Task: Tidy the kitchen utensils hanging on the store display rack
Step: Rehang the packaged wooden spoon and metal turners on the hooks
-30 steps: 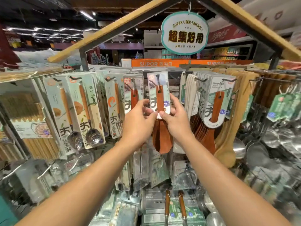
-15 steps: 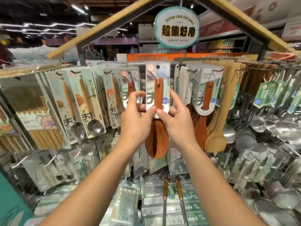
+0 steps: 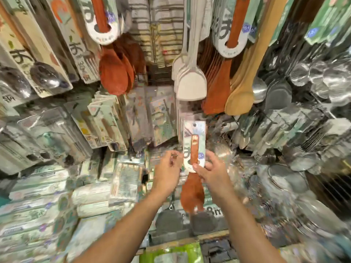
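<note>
My arms are bare to past the elbow; my left hand (image 3: 167, 175) and right hand (image 3: 213, 173) wear nothing.

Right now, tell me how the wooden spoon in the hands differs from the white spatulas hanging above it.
The wooden spoon is reddish brown with a rounded bowl; the white spatulas are pale with squared blades. The spoon is off the rack, pinched by its card by the right hand, with the left hand beside it; the spatulas hang bunched together. Both hang handle up.
</note>
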